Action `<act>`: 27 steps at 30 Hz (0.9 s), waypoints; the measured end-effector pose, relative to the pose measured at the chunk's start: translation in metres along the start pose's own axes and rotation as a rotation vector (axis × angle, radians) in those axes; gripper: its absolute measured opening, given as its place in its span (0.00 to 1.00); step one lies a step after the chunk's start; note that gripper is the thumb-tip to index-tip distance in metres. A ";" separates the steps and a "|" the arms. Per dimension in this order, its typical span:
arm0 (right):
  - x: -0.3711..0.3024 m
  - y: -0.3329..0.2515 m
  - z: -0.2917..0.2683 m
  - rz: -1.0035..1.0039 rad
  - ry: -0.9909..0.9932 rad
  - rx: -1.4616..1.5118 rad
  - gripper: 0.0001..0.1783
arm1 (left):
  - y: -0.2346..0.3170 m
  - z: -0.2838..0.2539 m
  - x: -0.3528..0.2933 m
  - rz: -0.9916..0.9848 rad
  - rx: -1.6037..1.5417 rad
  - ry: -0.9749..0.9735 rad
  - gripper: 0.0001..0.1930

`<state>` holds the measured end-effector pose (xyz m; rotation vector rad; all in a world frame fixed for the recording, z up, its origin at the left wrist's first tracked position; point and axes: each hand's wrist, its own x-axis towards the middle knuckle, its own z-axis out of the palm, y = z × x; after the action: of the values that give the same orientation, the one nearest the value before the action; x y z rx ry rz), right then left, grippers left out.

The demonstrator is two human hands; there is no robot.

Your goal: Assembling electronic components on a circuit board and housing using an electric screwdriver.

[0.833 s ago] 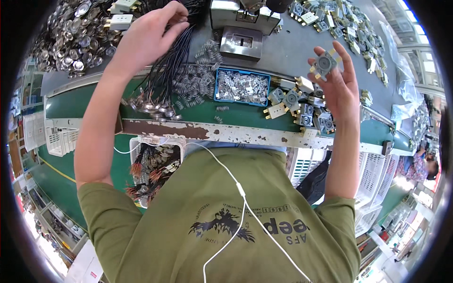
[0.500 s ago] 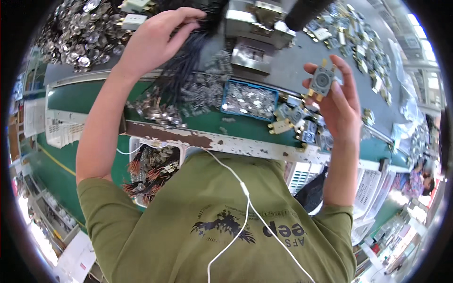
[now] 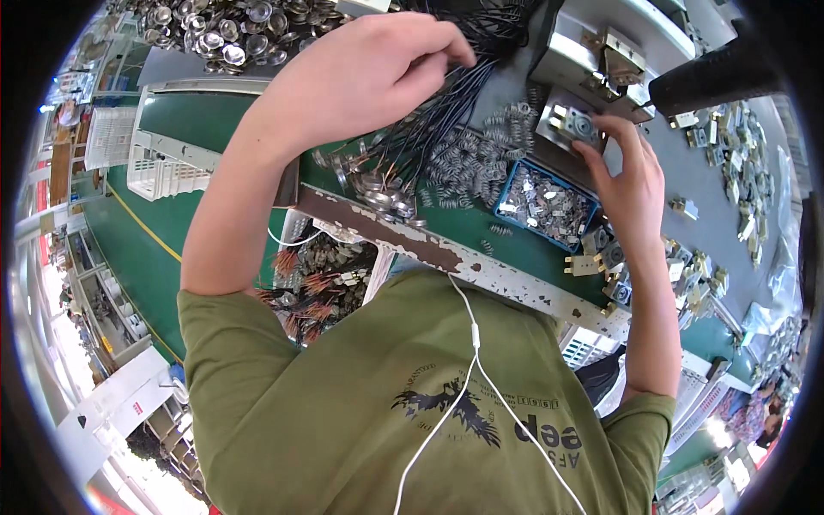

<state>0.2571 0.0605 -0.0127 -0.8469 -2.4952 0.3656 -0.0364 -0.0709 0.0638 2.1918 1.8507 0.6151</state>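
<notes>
My right hand [image 3: 633, 176] pinches a small grey part with a round face and brass prongs [image 3: 582, 129] between thumb and fingers. The part rests on or just over the shiny metal block [image 3: 556, 148] of a fixture. My left hand [image 3: 369, 77] reaches over a bundle of thin black wires [image 3: 468, 90], its thumb and fingers drawn together at the wires. What lies between those fingertips, if anything, is hidden. Below the wires lie metal cups with wires attached [image 3: 386, 196] and a heap of small coil springs [image 3: 468, 167].
A blue-rimmed tray [image 3: 534, 231] holds small metal pieces. Shiny cups [image 3: 249, 26] are piled at the far left. More grey pronged parts [image 3: 738, 172] spread at the right. A black cylinder [image 3: 717, 77] juts in beside the fixture. A chipped metal edge [image 3: 515, 287] runs before me.
My right hand has brought the grey pronged part from the air leftward to the metal block. My left hand remains at the black wires. The view has shifted and tilted.
</notes>
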 end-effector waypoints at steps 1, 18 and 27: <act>0.001 -0.001 0.002 0.002 -0.002 0.004 0.13 | -0.004 0.003 -0.007 -0.002 0.000 -0.004 0.10; -0.015 -0.086 -0.018 0.374 -0.567 1.004 0.27 | 0.014 0.005 0.006 -0.423 -0.248 -0.486 0.18; 0.006 -0.068 -0.044 0.594 -0.836 0.897 0.25 | 0.005 0.034 0.013 0.064 -0.069 0.015 0.10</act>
<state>0.2415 0.0161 0.0540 -1.1221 -2.1769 2.2000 -0.0150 -0.0553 0.0382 2.2146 1.7455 0.6987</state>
